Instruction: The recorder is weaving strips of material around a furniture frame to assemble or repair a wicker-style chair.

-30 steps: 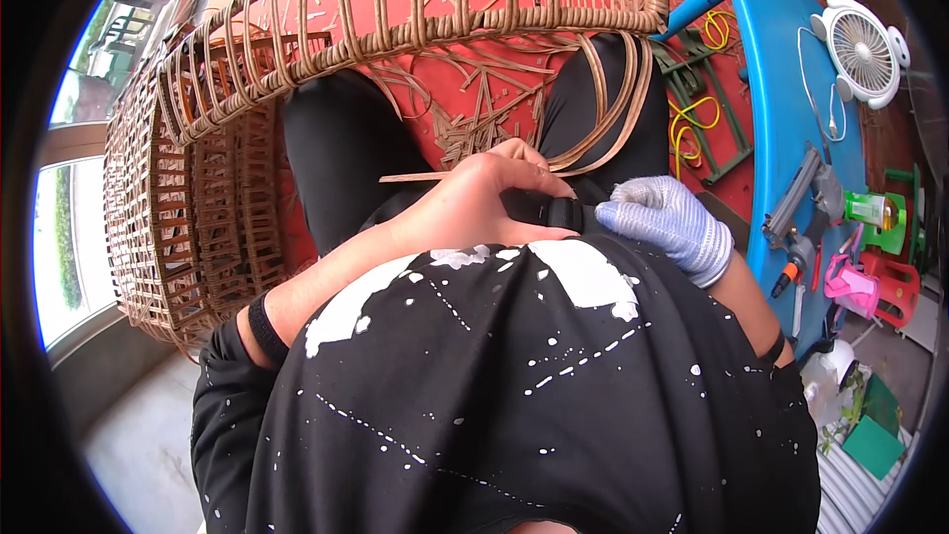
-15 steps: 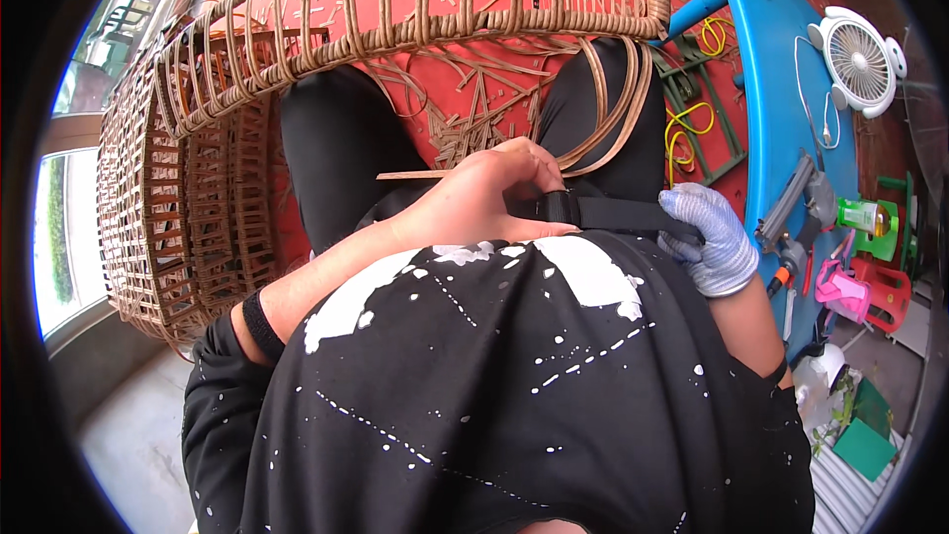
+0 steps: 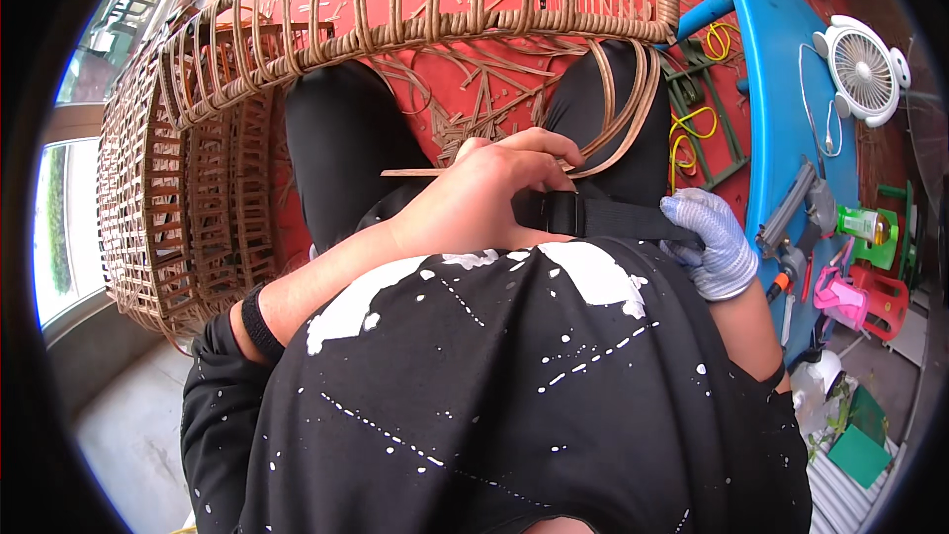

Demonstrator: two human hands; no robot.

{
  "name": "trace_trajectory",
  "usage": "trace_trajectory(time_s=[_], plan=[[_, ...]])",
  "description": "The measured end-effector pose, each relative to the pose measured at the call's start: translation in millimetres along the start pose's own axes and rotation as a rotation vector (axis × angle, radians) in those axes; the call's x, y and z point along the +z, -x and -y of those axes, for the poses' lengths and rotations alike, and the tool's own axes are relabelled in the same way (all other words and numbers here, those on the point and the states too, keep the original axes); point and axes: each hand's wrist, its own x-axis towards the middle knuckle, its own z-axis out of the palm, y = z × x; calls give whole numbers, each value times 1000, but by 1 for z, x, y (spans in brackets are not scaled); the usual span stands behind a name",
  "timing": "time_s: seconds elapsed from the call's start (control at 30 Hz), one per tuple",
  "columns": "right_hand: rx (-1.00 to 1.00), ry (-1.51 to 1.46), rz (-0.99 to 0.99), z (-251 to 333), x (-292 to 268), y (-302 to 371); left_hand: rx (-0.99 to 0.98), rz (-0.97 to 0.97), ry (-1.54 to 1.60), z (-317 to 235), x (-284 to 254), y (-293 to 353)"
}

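My bare left hand point(image 3: 484, 188) is at my waist, its thumb along the lower edge of a black belt buckle point(image 3: 564, 214) and its fingers bent over the top edge. The index finger reaches out past the buckle. To the right, my right hand point(image 3: 710, 243), in a pale knitted glove, is closed around the black webbing belt point(image 3: 628, 221); its fingertips are partly hidden. A flat brown weaving strip point(image 3: 407, 172) sticks out left of my left hand. Several looped brown strips point(image 3: 633, 104) hang over my right knee.
A partly woven brown frame point(image 3: 395, 32) spans the space ahead of my knees. Stacked woven pieces point(image 3: 188, 198) stand at left. At right, a blue table point(image 3: 761, 89) bears a white fan point(image 3: 862, 69) and a grey tool point(image 3: 791, 206). Strip offcuts point(image 3: 474, 119) litter the red floor.
The fingers of my left hand have lifted and stretched over the buckle, showing more of it. My right hand keeps its hold on the belt. The whole view has shifted slightly.
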Motion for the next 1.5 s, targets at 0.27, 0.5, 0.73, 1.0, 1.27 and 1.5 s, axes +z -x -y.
trace_trajectory(time_s=[0.27,0.5,0.73,1.0,1.27,1.5], plan=[[-103,-52,-121,-6,-6,-1,81,-60,-299,-2,-5,7],[177,-229,-194,5,-20,0,-213,129,10,10,-1,5],[117,-136,-159,4,-32,-6,-91,124,219,15,3,0],[98,-287,-257,9,-26,-7,-55,101,385,26,13,-2],[112,-103,-251,3,-30,-8,-69,24,245,23,11,-4],[-328,761,-56,9,-2,-26,-60,-29,130,24,7,0]])
